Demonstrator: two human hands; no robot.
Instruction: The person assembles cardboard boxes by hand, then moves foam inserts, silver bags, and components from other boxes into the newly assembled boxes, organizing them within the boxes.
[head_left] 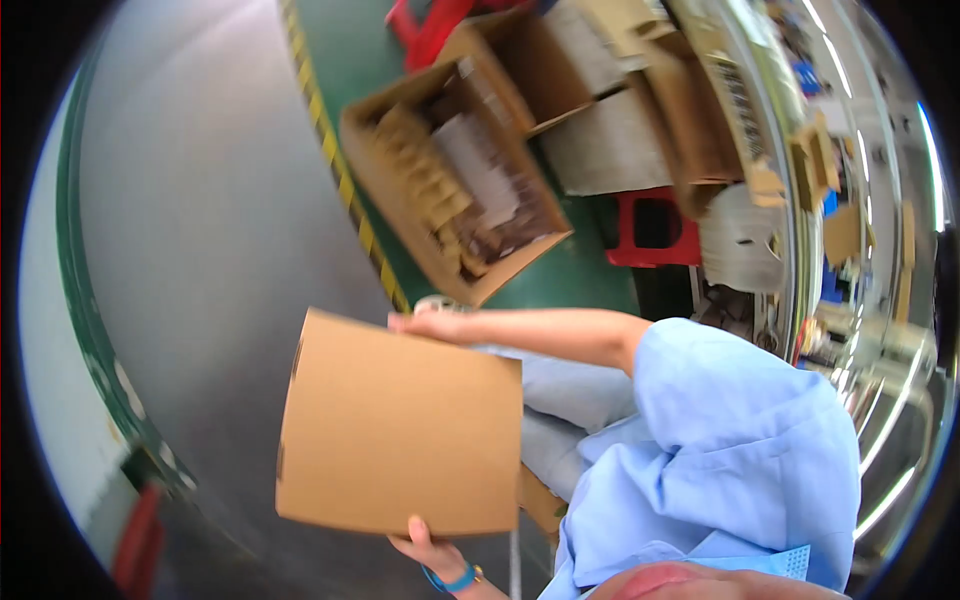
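We held the cardboard sheet (400,425) just below the open carton (455,190) in the head view, on the near side of it and clear of its rim, with nothing between the two but a strip of green floor. The sheet lay directly between our hands. Our right hand (430,323) was closed on the edge nearer the carton, and our left hand (425,543), with a blue wristband (452,579), pinched the edge farther from it. So both hands were clamped on the one sheet, well apart from each other, and the right hand was the nearer to the carton. The span from hand to hand pointed roughly at the carton, though the sheet looked close to square, and we could not tell a clear long axis. It was plain brown board, unprinted on the face we saw, bowed slightly, with small notches on the side away from our body. The carton held upright brown and grey card pieces. A yellow and black floor stripe (345,180) ran along its left side, and a red stool (650,228) stood to its right.
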